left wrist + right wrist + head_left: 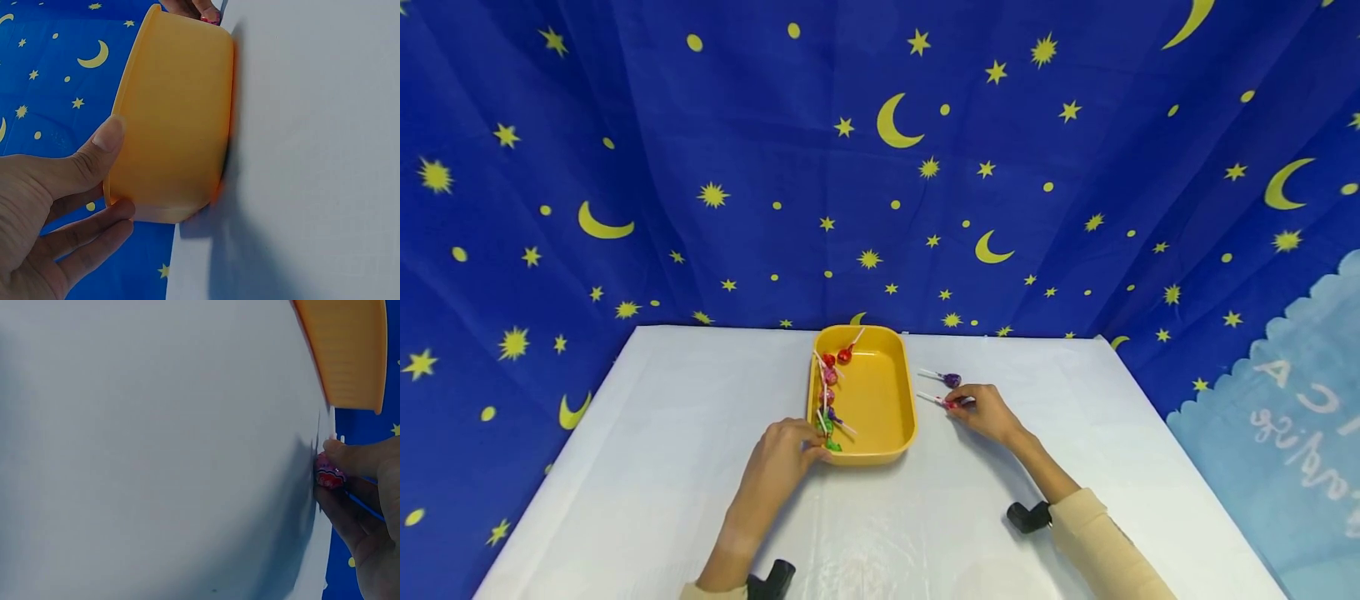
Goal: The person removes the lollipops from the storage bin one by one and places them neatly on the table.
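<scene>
A yellow plastic tray [891, 392] stands on the white table with several wrapped lollipops along its left side. Among them are red [845, 356], pink [828, 395] and green [832, 445] ones. My left hand [784, 457] grips the tray's near left corner, thumb [107, 139] on the rim and fingers against the outer wall. To the right of the tray, my right hand [988, 412] pinches a pink lollipop [330, 472] by its wrapped head, close over the table, its white stick pointing left. Just beyond lies a purple lollipop [952, 380], stick also toward the tray.
The white table [647, 467] reaches back to a blue curtain [760, 150] with yellow moons and stars. A light blue cloth with lettering [1292, 425] hangs at the right. Black wrist mounts [1028, 517] sit on both forearms.
</scene>
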Demonstrator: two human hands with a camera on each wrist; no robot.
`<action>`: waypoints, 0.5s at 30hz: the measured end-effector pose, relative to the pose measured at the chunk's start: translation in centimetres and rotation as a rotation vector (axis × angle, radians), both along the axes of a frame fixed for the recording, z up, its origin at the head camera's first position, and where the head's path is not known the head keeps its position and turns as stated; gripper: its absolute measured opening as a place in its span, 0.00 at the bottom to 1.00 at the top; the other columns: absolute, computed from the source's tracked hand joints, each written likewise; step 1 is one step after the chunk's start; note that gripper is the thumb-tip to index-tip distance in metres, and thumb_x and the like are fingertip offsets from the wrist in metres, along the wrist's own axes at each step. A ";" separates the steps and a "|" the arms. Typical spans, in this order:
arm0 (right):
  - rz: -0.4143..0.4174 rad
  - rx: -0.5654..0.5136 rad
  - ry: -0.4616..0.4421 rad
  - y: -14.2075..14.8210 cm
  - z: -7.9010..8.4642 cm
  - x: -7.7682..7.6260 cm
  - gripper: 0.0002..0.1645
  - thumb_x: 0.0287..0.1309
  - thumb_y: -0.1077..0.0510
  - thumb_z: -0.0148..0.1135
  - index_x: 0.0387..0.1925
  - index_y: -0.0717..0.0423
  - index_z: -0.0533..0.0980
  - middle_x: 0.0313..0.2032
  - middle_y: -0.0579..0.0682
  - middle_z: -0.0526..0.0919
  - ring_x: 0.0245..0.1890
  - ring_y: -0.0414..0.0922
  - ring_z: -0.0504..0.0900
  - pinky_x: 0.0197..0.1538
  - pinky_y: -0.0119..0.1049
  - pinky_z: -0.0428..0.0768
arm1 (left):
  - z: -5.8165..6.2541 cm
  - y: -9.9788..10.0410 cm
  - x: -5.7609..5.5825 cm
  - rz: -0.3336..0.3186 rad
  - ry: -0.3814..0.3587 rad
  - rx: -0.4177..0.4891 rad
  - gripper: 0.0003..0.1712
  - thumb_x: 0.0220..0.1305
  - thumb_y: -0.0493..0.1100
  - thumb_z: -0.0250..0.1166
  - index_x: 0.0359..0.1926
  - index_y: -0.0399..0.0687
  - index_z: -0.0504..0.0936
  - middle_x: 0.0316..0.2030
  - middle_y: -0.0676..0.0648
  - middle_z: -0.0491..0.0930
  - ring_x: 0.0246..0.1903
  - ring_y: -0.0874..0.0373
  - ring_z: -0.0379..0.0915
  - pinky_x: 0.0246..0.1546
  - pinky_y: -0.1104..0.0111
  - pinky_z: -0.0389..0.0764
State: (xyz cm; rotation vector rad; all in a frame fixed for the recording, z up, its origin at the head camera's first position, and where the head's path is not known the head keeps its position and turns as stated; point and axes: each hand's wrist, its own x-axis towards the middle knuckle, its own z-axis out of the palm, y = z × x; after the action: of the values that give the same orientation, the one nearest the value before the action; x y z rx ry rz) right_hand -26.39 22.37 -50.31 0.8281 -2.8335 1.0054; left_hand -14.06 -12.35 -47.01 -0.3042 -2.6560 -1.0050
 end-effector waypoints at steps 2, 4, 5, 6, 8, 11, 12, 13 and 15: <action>-0.001 -0.005 0.010 0.0 -0.1 -0.2 0.10 0.52 0.68 0.70 0.39 0.63 0.84 0.36 0.54 0.87 0.37 0.47 0.84 0.42 0.35 0.85 | 0.1 0.0 0.0 -0.001 0.000 0.004 0.08 0.42 0.38 0.78 0.25 0.42 0.88 0.32 0.48 0.87 0.36 0.53 0.82 0.41 0.61 0.82; -0.001 -0.011 0.009 0.0 -0.1 -0.3 0.10 0.52 0.68 0.70 0.39 0.63 0.84 0.36 0.55 0.87 0.37 0.47 0.84 0.41 0.35 0.85 | 0.1 0.0 0.0 -0.001 0.000 0.006 0.08 0.42 0.38 0.78 0.25 0.42 0.87 0.32 0.47 0.87 0.37 0.52 0.82 0.42 0.60 0.82; -0.004 -0.013 0.003 0.0 -0.2 -0.3 0.10 0.52 0.68 0.70 0.39 0.63 0.83 0.36 0.55 0.87 0.37 0.47 0.84 0.41 0.35 0.85 | 0.1 0.0 0.0 -0.001 0.001 0.006 0.08 0.42 0.38 0.78 0.25 0.42 0.87 0.33 0.47 0.87 0.37 0.52 0.82 0.42 0.60 0.82; -0.004 -0.012 0.001 -0.1 -0.2 -0.4 0.10 0.52 0.68 0.70 0.39 0.63 0.83 0.36 0.55 0.87 0.37 0.47 0.84 0.42 0.35 0.85 | 0.1 0.0 0.0 0.000 0.000 0.005 0.08 0.42 0.38 0.78 0.25 0.42 0.87 0.33 0.47 0.87 0.38 0.52 0.83 0.42 0.60 0.82; -0.007 -0.011 -0.011 -0.1 -0.2 -0.5 0.11 0.52 0.68 0.70 0.39 0.63 0.83 0.37 0.56 0.87 0.37 0.47 0.84 0.42 0.35 0.85 | 0.1 0.0 0.0 0.002 0.000 0.003 0.08 0.41 0.38 0.78 0.25 0.42 0.87 0.33 0.47 0.87 0.37 0.52 0.83 0.42 0.60 0.83; -0.010 -0.009 -0.021 -0.2 -0.1 -0.5 0.11 0.52 0.67 0.70 0.40 0.63 0.83 0.37 0.56 0.87 0.38 0.48 0.85 0.43 0.37 0.85 | 0.0 0.0 -0.1 0.002 0.002 -0.005 0.08 0.41 0.37 0.78 0.25 0.43 0.87 0.32 0.47 0.87 0.36 0.53 0.82 0.40 0.61 0.83; -0.009 -0.008 -0.019 -0.2 -0.1 -0.5 0.11 0.52 0.67 0.70 0.40 0.63 0.83 0.38 0.56 0.87 0.38 0.48 0.85 0.43 0.38 0.85 | 0.0 0.0 -0.1 0.002 0.002 -0.006 0.08 0.41 0.37 0.78 0.25 0.43 0.88 0.32 0.48 0.87 0.36 0.53 0.82 0.40 0.62 0.83; -0.010 -0.008 -0.019 -0.2 -0.1 -0.5 0.11 0.52 0.67 0.70 0.40 0.62 0.83 0.38 0.56 0.87 0.38 0.48 0.85 0.44 0.39 0.85 | 0.0 0.0 -0.1 0.001 0.004 -0.006 0.08 0.41 0.37 0.78 0.25 0.43 0.88 0.31 0.48 0.87 0.35 0.54 0.82 0.39 0.62 0.82; -0.008 -0.004 -0.013 -0.2 0.0 -0.5 0.11 0.52 0.67 0.70 0.40 0.62 0.83 0.38 0.55 0.87 0.38 0.48 0.85 0.44 0.39 0.85 | 0.0 -0.1 -0.1 0.002 0.004 -0.006 0.08 0.42 0.37 0.78 0.26 0.43 0.88 0.31 0.48 0.87 0.35 0.54 0.82 0.39 0.62 0.82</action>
State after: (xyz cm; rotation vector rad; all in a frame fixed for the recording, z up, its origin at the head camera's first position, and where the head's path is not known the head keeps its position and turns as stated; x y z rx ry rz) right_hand -26.92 22.15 -50.29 0.8121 -2.8420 1.0194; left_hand -14.18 -12.40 -47.03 -0.3047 -2.6562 -0.9947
